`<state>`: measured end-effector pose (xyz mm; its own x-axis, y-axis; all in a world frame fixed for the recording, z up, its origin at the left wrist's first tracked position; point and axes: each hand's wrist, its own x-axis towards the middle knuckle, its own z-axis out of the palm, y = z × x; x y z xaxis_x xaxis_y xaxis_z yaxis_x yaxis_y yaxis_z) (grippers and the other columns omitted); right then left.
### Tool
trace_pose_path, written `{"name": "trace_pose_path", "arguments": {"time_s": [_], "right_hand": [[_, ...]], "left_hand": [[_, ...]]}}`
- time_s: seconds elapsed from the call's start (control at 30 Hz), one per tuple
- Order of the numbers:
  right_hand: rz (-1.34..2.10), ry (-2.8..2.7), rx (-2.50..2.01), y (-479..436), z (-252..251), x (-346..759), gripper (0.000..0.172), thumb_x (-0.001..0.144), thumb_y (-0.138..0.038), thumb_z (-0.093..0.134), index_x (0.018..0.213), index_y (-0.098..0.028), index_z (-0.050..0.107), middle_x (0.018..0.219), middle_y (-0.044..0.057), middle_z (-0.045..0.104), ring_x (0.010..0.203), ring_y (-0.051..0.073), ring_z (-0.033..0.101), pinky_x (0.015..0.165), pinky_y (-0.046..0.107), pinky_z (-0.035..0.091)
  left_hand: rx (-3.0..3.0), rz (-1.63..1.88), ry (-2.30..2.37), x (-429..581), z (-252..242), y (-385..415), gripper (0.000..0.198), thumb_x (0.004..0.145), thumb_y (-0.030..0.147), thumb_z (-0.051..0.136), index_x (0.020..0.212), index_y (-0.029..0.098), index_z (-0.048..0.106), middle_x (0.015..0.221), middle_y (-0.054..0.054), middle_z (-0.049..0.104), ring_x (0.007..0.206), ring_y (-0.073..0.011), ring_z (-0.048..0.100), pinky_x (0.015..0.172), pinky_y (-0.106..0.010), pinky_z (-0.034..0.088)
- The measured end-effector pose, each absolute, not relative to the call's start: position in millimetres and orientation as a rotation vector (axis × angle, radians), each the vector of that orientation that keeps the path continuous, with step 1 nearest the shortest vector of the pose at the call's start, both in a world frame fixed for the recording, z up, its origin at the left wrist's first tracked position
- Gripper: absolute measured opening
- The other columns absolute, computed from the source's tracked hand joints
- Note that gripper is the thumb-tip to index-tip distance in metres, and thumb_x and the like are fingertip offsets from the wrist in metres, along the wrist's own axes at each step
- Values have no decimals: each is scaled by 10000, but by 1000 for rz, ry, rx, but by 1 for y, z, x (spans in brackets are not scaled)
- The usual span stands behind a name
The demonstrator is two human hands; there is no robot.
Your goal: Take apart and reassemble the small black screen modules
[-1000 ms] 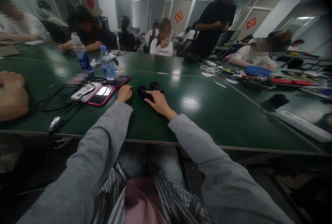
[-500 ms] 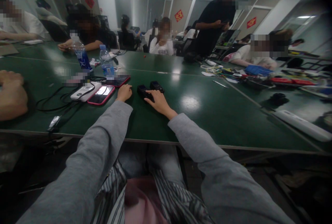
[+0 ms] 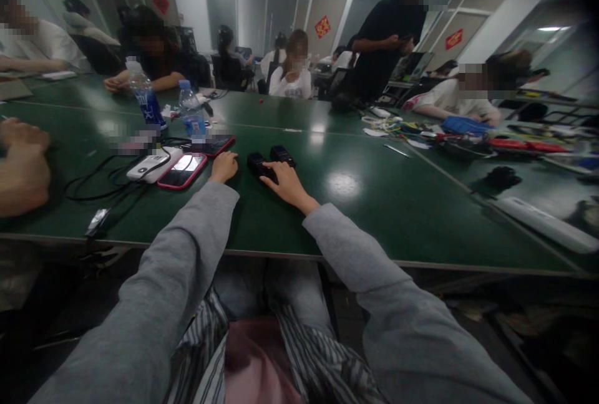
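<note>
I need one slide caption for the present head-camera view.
Right hand over a small black rectangular device, left hand beside a pink-edged phone, at a glossy dark green table.

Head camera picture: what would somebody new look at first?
Probably the right hand, touching a black gadget mid-picture. Next, maybe the pink-edged phone with a bright screen, left of the left hand. Farther back stands a blue-labelled bottle.

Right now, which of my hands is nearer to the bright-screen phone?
Left. Your left hand is just right of the phone; your right hand is farther right, at a black device.
</note>
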<state>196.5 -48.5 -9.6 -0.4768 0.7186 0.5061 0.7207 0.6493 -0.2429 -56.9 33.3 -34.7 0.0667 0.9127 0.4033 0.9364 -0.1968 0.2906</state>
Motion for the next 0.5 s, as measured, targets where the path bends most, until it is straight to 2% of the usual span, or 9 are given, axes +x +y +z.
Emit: {"name": "trace_pose_path", "arguments": {"time_s": [0.17,0.5], "right_hand": [[0,-2283,-1113,-48,-10,197,469,1044,-512,535,1396,-203,567,1219,118,663,1136,303,578,958,460,480],[28,-2287,-1117,-48,-10,197,466,1045,-506,539,1401,-207,558,1253,120,655,1153,296,575,977,459,477]], "left_hand": [[-2259,-798,-1987,-56,-33,32,437,953,117,453,1314,135,697,1372,-138,681,1332,-261,592,1184,-377,428],[-2258,-789,-1940,-58,-36,35,442,947,125,445,1304,148,705,1344,-127,698,1290,-269,618,1160,-389,458]]}}
